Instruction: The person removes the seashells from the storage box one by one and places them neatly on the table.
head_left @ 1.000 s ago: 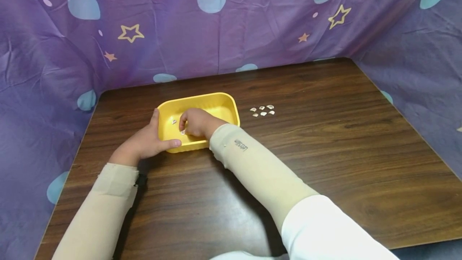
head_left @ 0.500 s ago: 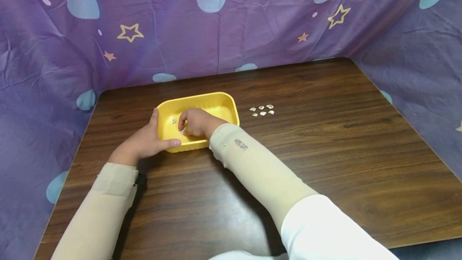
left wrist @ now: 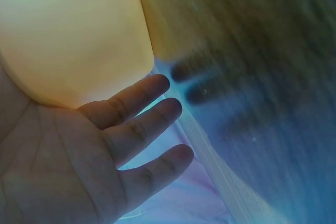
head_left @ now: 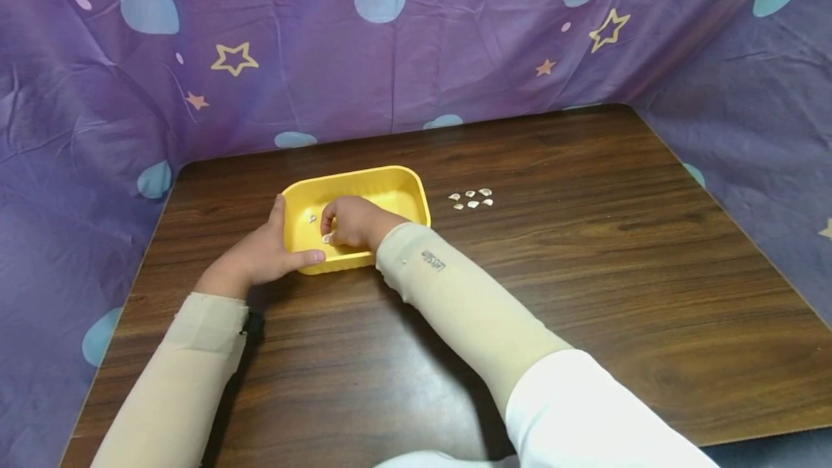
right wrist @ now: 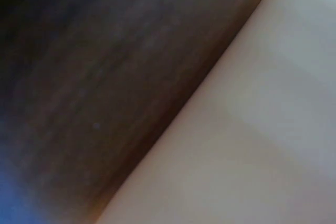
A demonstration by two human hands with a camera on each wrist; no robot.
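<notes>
In the head view a yellow plastic box [head_left: 362, 260] stands on the wooden table. My left hand [head_left: 256, 255] steadies its left end, thumb along the near rim. The left wrist view shows the fingers of this hand [left wrist: 68, 156] straight against the outer wall of the box [left wrist: 84, 40]. Inside the box, my right hand [head_left: 354, 221] has bent fingers and pinches a small white seashell [head_left: 326, 239] low near the floor. Another small shell [head_left: 313, 219] lies farther left in the box. The right hand's palm hides part of the interior.
Several small shells [head_left: 472, 204] lie in two short rows on the table [head_left: 585, 251], right of the box. A purple patterned curtain [head_left: 312, 42] hangs behind the table and along its sides. The right wrist view is blurred, with a pale surface beside dark wood.
Both hands and the box stay nearly in place. The right fingertips and the seashell under them shift very slightly.
</notes>
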